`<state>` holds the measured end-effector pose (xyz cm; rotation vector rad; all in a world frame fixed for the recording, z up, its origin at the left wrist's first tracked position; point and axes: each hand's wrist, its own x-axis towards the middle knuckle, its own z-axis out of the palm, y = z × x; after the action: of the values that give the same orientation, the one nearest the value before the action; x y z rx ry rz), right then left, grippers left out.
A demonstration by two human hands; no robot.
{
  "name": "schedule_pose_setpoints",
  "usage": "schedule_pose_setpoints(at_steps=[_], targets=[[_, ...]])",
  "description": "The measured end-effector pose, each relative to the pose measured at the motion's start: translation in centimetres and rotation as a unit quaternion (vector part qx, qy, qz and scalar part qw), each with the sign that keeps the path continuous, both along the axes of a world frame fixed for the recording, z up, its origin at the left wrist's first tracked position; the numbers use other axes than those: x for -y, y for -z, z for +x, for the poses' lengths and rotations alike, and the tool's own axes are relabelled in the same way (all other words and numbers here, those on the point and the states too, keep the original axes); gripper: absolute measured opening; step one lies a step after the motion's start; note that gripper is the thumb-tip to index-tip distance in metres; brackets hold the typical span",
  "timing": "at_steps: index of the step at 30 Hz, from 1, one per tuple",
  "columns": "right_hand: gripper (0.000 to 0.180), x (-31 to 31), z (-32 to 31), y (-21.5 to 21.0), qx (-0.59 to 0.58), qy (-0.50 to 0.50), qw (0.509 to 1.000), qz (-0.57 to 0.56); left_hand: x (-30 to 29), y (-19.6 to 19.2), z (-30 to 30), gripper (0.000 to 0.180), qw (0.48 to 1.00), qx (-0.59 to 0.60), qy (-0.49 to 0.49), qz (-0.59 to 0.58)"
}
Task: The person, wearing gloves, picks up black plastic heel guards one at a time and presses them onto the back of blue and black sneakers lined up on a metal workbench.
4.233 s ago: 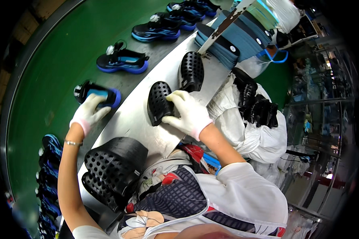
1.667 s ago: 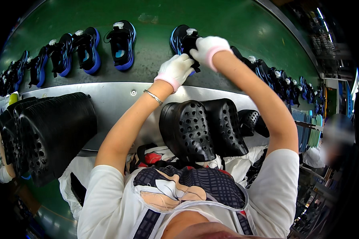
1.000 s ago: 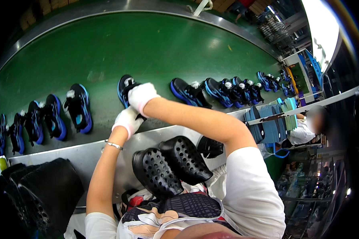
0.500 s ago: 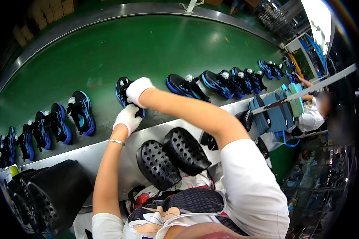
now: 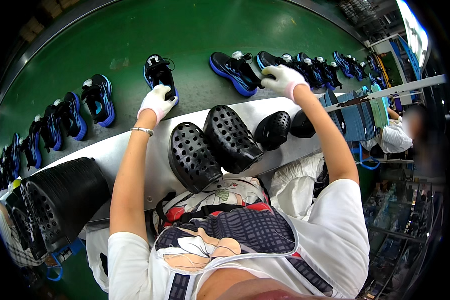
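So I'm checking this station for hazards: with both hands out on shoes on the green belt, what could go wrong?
The left hand rests on one blue-and-black shoe and the right hand on another, well apart, so the reach looks strained. Two black perforated clogs lie under the arms near the metal ledge's edge; an elbow might knock them off.

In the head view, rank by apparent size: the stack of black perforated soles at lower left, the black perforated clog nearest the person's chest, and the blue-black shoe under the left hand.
1. Stack of black soles, though nearness to the camera inflates it.
2. Black clog.
3. Blue-black shoe, partly covered by the left hand.
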<state>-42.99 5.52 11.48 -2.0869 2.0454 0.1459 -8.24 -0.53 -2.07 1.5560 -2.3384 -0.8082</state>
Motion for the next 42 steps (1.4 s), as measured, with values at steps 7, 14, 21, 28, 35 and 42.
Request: schedule_pose_setpoints(at_steps=[7,14,21,28,35,42], targets=[[0.026,3.1,-1.1,9.3,-0.062,-0.128,0.989,0.029,-0.5,0.5,-0.9,0.028,1.0,-0.004,-0.007,-0.023],[0.039,4.4,12.2,5.2,0.164,-0.056,0.98,0.095,0.0,0.7,0.4,0.032,1.0,-0.002,-0.003,0.004],[0.037,1.0,8.5,3.0,0.2,-0.068,0.977,-0.006,0.5,3.1,1.3,0.044,0.997,-0.021,-0.001,-0.072],[0.033,-10.2,-3.2,-2.8,0.114,0.204,0.956,-0.178,1.1,3.5,2.6,0.042,0.996,-0.032,0.0,-0.082],[0.032,-18.2,-8.3,-0.6,0.026,0.276,0.952,-0.13,1.0,1.2,2.8,0.044,0.999,-0.002,-0.008,-0.041],[0.046,-17.9,-7.5,2.2,-0.043,0.263,0.95,-0.161,-0.3,-1.9,3.6,0.041,0.988,0.004,0.04,-0.149]])
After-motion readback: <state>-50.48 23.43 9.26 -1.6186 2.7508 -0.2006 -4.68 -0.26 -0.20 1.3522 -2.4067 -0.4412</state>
